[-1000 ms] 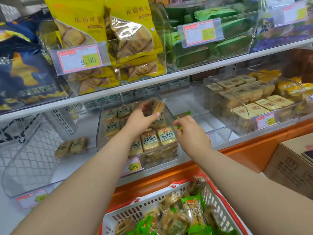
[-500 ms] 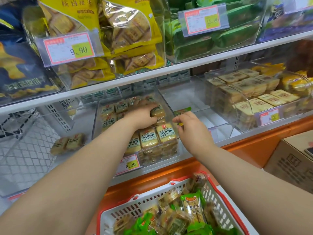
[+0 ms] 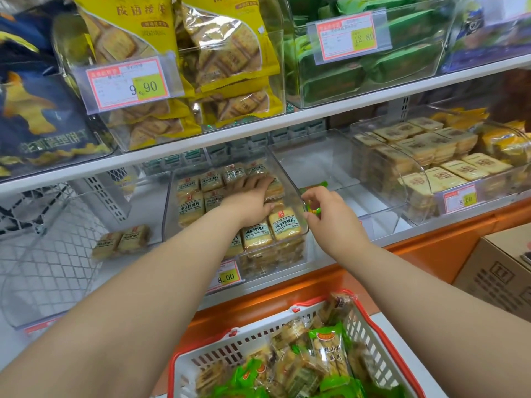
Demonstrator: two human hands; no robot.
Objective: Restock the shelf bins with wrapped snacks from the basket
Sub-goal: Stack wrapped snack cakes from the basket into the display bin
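A clear shelf bin [image 3: 170, 214] on the lower shelf holds rows of yellow wrapped snack packs [image 3: 284, 225]. My left hand [image 3: 250, 199] reaches into it and lies flat on the packs near the back, fingers straight. Just right of the bin's right wall, my right hand [image 3: 330, 216] pinches a small green wrapped snack [image 3: 313, 209] between thumb and fingers. Another green snack [image 3: 316, 185] lies in the neighbouring clear bin [image 3: 330, 165]. Below, the white basket with a red rim [image 3: 230, 349] holds several green and brown wrapped snacks [image 3: 324, 351].
A bin of tan packs [image 3: 431, 156] stands at the right. Two packs [image 3: 123, 242] lie in the left bin. The upper shelf carries yellow cracker bags [image 3: 201, 53] and green packs [image 3: 388, 61]. A cardboard box [image 3: 500, 268] sits at the lower right.
My left hand set the pack it was holding down into the bin and now lies flat on the packs. My right hand has stayed beside the bin with the green snack.
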